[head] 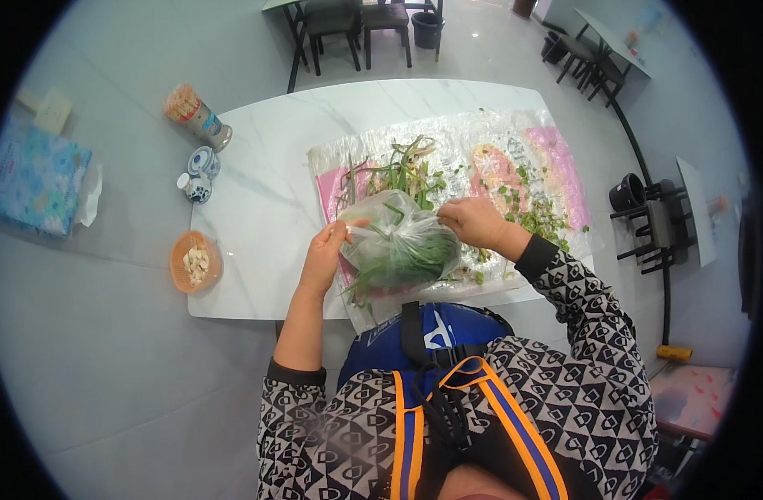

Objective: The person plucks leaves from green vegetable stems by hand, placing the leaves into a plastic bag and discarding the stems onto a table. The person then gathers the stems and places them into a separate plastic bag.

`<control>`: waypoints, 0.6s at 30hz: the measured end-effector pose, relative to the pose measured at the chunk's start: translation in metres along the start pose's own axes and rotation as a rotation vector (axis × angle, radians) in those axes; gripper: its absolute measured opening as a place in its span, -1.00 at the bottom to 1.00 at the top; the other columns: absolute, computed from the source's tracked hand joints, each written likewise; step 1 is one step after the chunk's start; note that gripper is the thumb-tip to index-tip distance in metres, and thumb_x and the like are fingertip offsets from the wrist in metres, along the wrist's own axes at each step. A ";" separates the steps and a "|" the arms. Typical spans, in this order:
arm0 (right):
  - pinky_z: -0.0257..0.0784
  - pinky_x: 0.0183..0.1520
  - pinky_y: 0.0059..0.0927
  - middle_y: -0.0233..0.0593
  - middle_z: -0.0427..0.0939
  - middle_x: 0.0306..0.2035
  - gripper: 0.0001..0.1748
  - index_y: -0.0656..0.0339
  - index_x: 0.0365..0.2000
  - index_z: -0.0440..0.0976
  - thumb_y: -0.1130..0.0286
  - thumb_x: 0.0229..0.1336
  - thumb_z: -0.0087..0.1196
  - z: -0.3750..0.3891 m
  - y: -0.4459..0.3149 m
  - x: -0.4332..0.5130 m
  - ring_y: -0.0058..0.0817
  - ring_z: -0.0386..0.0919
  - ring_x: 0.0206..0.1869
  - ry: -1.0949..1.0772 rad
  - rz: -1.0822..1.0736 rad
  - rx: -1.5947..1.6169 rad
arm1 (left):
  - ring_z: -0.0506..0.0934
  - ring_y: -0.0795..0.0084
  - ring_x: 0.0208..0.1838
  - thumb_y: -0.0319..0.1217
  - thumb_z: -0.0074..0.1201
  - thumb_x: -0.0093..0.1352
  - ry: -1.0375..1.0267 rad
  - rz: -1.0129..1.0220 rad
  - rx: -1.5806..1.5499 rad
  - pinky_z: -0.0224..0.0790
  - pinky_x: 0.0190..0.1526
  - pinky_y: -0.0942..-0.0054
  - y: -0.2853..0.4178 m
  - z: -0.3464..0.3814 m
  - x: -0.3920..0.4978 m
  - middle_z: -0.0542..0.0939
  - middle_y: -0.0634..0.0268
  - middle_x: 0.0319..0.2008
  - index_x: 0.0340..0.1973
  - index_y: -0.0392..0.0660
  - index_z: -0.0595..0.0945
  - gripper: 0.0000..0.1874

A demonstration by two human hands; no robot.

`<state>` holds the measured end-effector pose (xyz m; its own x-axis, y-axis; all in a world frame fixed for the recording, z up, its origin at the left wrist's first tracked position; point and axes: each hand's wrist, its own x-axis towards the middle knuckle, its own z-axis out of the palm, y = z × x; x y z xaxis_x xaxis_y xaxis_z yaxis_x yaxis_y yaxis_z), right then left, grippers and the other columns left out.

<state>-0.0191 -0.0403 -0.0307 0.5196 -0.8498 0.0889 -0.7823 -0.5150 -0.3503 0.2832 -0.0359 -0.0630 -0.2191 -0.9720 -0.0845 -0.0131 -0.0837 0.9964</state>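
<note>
A clear plastic bag (412, 250) filled with long green leafy vegetables rests near the table's front edge, its upper part gathered and creased. My left hand (331, 247) pinches the bag's left side between thumb and fingers. At the bag's upper right, my right hand (472, 222) grips the plastic with closed fingers. Beneath lies a plastic sheet (444, 131) with pink and yellow patches. Behind the bag, a heap of green stalks and roots (412, 162) lies on the sheet. Small leafy scraps (537, 225) are scattered to the right of my right hand.
An orange plastic basket (180, 262) of peeled garlic cloves stands at the left edge of the white marbled table (262, 206). Behind it are blue-and-white ceramic pots (203, 164) and a toothpick jar (200, 119). A tissue pack (37, 178) is farther left. Chairs (331, 22) stand beyond the table.
</note>
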 end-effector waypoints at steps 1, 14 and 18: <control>0.44 -0.31 -0.17 -0.21 0.54 -0.45 -0.86 0.16 -0.45 0.47 0.33 0.09 0.02 -0.009 -0.007 0.003 -0.14 0.55 -0.33 0.078 -0.047 0.064 | 0.48 0.53 -0.33 -0.25 -0.18 0.48 -0.079 0.029 -0.087 0.28 -0.15 0.49 0.007 0.007 0.008 0.60 0.34 -0.41 -0.33 -0.14 0.62 -0.68; 0.43 -0.36 -0.23 -0.17 0.51 -0.50 -0.89 0.22 -0.47 0.52 0.38 0.04 0.11 -0.026 -0.049 0.031 -0.15 0.53 -0.40 0.205 -0.165 0.158 | 0.51 0.31 -0.29 -0.40 0.19 0.22 -0.164 0.216 0.378 0.33 -0.22 0.37 0.013 0.072 0.024 0.52 0.18 -0.34 -0.14 -0.22 0.59 -0.70; 0.44 -0.33 -0.24 -0.16 0.53 -0.47 -0.89 0.21 -0.44 0.53 0.39 0.02 0.09 -0.023 -0.048 0.031 -0.13 0.53 -0.37 0.202 -0.146 0.318 | 0.40 0.50 -0.35 -0.45 0.12 0.30 -0.075 0.360 0.542 0.25 -0.30 0.43 0.001 0.073 0.026 0.46 0.31 -0.43 -0.24 -0.25 0.59 -0.83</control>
<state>0.0267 -0.0447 0.0105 0.5147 -0.7916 0.3292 -0.5437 -0.5983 -0.5886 0.2067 -0.0449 -0.0636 -0.3691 -0.8990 0.2357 -0.4122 0.3856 0.8255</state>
